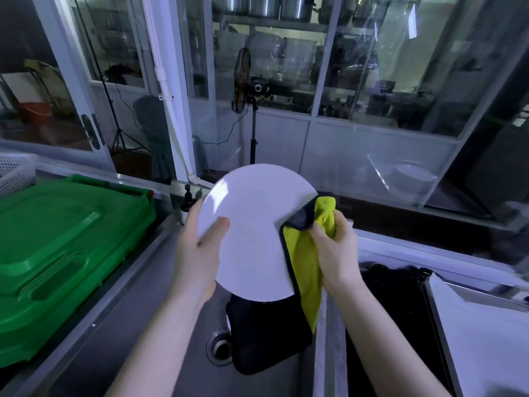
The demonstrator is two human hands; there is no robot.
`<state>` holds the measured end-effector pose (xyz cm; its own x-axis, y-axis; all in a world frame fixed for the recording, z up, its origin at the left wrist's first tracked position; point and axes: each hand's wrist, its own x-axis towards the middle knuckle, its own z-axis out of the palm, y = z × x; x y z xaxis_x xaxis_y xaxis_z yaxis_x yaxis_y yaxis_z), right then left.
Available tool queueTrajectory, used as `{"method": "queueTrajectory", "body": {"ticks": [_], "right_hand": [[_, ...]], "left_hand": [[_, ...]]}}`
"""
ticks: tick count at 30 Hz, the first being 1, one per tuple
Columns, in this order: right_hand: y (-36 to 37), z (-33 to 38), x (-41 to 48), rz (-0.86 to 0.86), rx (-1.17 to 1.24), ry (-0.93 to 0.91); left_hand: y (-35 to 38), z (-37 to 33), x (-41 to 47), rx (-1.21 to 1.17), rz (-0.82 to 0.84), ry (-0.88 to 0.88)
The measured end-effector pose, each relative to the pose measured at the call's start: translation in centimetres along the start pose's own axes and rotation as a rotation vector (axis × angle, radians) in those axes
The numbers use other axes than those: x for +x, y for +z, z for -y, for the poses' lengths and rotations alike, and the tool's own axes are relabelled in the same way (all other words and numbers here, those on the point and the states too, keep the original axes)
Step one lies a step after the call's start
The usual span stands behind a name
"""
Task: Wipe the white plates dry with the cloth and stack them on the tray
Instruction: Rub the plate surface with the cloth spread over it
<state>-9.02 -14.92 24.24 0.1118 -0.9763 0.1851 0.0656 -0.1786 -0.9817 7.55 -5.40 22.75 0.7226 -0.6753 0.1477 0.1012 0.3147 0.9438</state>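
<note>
Head view shows a white plate [252,224] held up over the steel sink [137,325], tilted with its face toward the person. The tray [483,339] lies well apart, low on the right, and no plate on it is in view.

The left hand [197,253] grips the plate's left rim. Its thumb [219,227] is pressed flat on the face and its fingers [194,209] are curled round the back edge, mostly hidden. The right hand [335,247] has its fingers [340,222] closed round a bunched yellow and dark cloth [303,262]. The cloth touches the plate's right rim, and its loose end hangs below the plate toward the drain [219,346].

The step in hand appears to be the wiping. To do it well, the right hand should press the cloth flat against the face and sweep in arcs from rim to centre. The left hand can turn the plate a little at a time so no wedge is missed, including the patch under the thumb. The back and the rim need a pass too. A wet plate is likely slippery, so a firm left grip matters while the right hand pushes.

Both forearms reach forward from the bottom edge, wrists bent slightly inward toward the plate.
</note>
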Motion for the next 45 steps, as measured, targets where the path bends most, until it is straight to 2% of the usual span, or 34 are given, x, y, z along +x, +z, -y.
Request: {"method": "queueTrajectory", "body": {"ticks": [4, 6, 8, 10, 12, 14, 16, 18, 20, 22, 24, 25, 27, 30, 32, 36, 38, 40, 43, 45], "right_hand": [[3.5, -2.9, -4.9, -0.169, 0.171, 0.133], [3.8, -3.5, -5.6, -0.173, 0.223, 0.183], [2.3, -3.4, -4.0, -0.145, 0.174, 0.176], [0.3, -2.3, -1.6, 0.007, 0.074, 0.091], [-1.3, -0.8, 0.6, 0.306, -0.122, -0.066], [-1.5, 0.4, 1.9, 0.583, -0.306, -0.142], [-1.1, 0.9, 2.4, 0.7, -0.377, -0.14], [-0.9, 1.1, 2.5, 0.672, -0.364, -0.14], [-1.1, 0.7, 2.3, 0.556, -0.3, -0.152], [-1.0, -0.1, 1.4, 0.327, -0.069, -0.062], [-0.2, -1.5, -0.2, 0.035, 0.169, 0.115], [0.3, -2.2, -1.2, -0.071, 0.228, 0.179], [1.2, -3.4, -2.8, -0.17, 0.256, 0.244], [0.7, -3.4, -2.9, -0.146, 0.229, 0.233], [-0.7, -2.5, -1.3, -0.046, 0.118, 0.149], [-2.7, 0.4, 2.2, 0.338, -0.334, -0.128], [-2.7, 1.1, 2.5, 0.41, -0.344, -0.112], [-1.9, 0.1, 1.2, 0.29, -0.206, -0.041], [0.1, -3.7, -3.1, -0.043, -0.071, 0.077], [0.9, -4.5, -4.8, -0.135, 0.018, 0.147]], "left_hand": [[2.1, 1.2, -0.9, -0.075, -0.191, 0.026], [1.8, 1.4, -0.9, -0.028, -0.158, 0.054], [0.4, 1.1, -0.4, 0.04, -0.048, 0.038], [-1.7, 0.2, 0.8, 0.146, 0.121, 0.011], [-3.3, -1.2, 2.4, 0.294, 0.385, -0.028], [-3.7, -2.3, 3.4, 0.529, 0.646, -0.017], [-3.3, -2.6, 3.8, 0.615, 0.761, 0.001], [-2.7, -2.3, 3.8, 0.542, 0.64, -0.01], [-2.6, -1.4, 3.2, 0.435, 0.354, 0.02], [-2.1, 0.4, 1.5, 0.305, 0.059, 0.062], [-0.6, 2.3, -0.9, 0.175, -0.066, 0.126], [0.4, 3.1, -2.0, 0.128, -0.078, 0.171], [1.8, 3.8, -2.8, 0.105, -0.096, 0.205], [1.6, 3.5, -1.8, 0.144, -0.053, 0.149], [0.3, 2.4, -0.6, 0.197, 0.064, 0.124], [-1.7, 0.2, 1.0, 0.361, 0.356, 0.121], [-2.1, -0.4, 1.0, 0.362, 0.366, 0.132], [-1.9, -0.3, 0.5, 0.29, 0.262, 0.12], [-1.0, 1.0, -0.3, 0.133, 0.011, 0.038], [-0.3, 1.8, -1.0, 0.102, -0.052, 0.007]]}}
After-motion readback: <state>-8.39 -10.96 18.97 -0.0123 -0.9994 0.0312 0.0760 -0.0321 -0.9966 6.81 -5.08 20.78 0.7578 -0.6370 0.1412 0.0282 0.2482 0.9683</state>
